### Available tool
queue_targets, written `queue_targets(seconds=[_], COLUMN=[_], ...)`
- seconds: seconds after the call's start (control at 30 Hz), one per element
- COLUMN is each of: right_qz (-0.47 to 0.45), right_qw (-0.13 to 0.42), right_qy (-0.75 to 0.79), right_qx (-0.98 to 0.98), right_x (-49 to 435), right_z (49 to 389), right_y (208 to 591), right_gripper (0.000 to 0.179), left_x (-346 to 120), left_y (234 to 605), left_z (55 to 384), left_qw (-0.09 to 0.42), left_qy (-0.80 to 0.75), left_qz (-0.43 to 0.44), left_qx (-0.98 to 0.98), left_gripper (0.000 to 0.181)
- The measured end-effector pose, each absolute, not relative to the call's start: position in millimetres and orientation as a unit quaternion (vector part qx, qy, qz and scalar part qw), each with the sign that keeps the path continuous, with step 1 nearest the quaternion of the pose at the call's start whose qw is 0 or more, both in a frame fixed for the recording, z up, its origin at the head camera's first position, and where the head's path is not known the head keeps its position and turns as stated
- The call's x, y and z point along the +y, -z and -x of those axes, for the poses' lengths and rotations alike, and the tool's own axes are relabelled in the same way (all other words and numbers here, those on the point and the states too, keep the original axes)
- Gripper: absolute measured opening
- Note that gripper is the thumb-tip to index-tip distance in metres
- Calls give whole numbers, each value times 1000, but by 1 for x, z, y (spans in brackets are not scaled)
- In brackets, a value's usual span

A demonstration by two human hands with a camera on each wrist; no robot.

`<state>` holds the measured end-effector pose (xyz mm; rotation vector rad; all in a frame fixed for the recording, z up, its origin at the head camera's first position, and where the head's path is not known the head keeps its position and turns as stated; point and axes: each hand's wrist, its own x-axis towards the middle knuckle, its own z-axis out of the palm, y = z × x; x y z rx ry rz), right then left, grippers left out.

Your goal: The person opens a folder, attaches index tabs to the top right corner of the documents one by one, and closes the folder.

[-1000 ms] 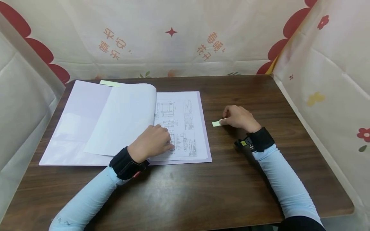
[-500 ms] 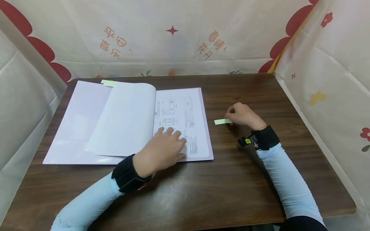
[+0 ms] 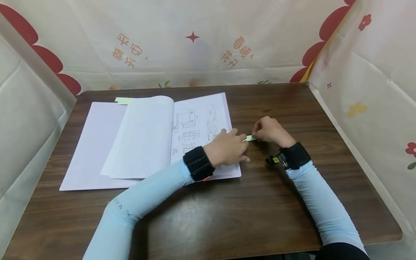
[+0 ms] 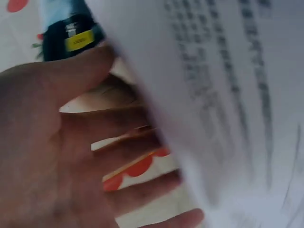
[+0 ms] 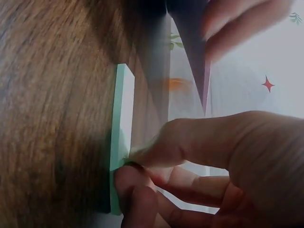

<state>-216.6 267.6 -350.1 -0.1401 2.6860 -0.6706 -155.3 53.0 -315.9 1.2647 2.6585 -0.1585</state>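
A small stack of pale green sticky notes (image 3: 249, 138) lies on the table to the right of an open document in a lavender folder (image 3: 81, 159). My right hand (image 3: 270, 130) pinches the stack's right end; in the right wrist view the thumb (image 5: 156, 147) and a fingertip meet at the sticky notes (image 5: 124, 109). My left hand (image 3: 227, 146) reaches across the right page, a technical drawing (image 3: 191, 119), its fingertips beside the stack. Whether they touch it is unclear. In the left wrist view the fingers (image 4: 137, 194) are spread and fairly straight beside the blurred printed page (image 4: 228, 95).
A green tab (image 3: 122, 100) sticks out from the top of the turned white pages (image 3: 143, 137). The brown wooden table (image 3: 276, 206) carries everything. Patterned cloth (image 3: 195, 54) hangs behind it and along both sides.
My left hand has moved right, from the lower part of the drawing page to its right edge near the sticky notes. The folder has tilted slightly. My right hand stays nearly in place.
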Motion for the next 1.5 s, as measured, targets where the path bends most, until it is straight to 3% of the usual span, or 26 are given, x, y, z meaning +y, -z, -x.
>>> queue_targets(seconds=[0.33,1.07,1.5], right_qz=[54,25,10], right_qw=[178,197,125], right_qy=[233,250,239], right_qx=[955,948,963], right_x=[271,319,338], right_z=[216,230,225], right_y=[351,342,333], right_gripper=[14,19,19], left_x=[67,66,65], left_y=[353,354,352], left_z=[169,178,173], left_qw=[88,133,177], left_qy=[73,5,9], left_qz=[-408,-399,-377], left_qx=[906,907,909], left_gripper=[62,64,75])
